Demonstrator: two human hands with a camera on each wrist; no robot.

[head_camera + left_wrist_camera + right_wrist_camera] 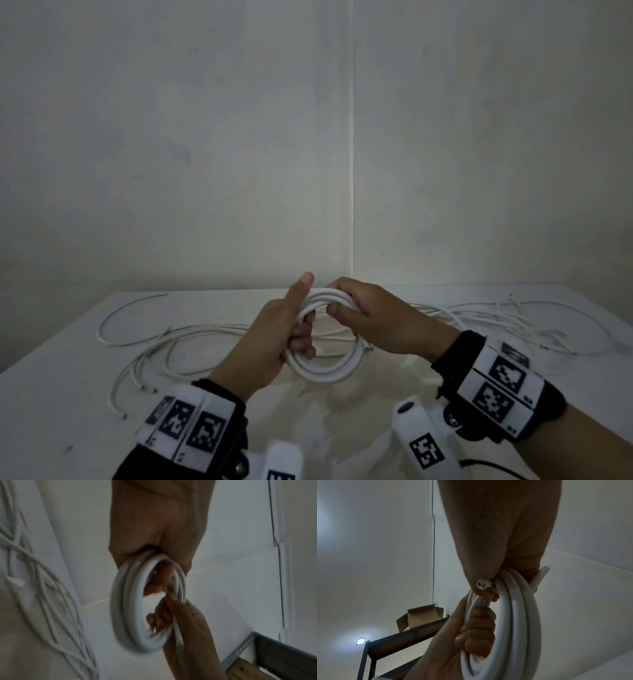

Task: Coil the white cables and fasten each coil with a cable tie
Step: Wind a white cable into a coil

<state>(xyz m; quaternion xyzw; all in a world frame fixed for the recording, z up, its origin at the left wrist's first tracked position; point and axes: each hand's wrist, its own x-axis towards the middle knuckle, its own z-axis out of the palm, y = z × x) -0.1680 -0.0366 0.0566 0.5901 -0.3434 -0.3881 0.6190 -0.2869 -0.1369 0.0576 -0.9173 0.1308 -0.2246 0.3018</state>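
Observation:
Both my hands hold up a white cable coil (329,372) above the table (51,394). My left hand (291,322) grips the coil's left side, fingers curled through the ring and thumb pointing up. My right hand (346,298) grips the top right of the coil. In the left wrist view the coil (130,615) hangs from my left hand (159,534), with my right hand (185,622) holding its far side. The right wrist view shows the coil (518,615), a cut cable end (483,584) under my right hand (501,534), and my left hand (467,632). No cable tie is in view.
Loose white cables lie tangled on the table, to the left (164,342) and to the right (513,315) behind the hands. Walls meet in a corner behind the table. A dark metal shelf (399,646) carries an open cardboard box (421,616).

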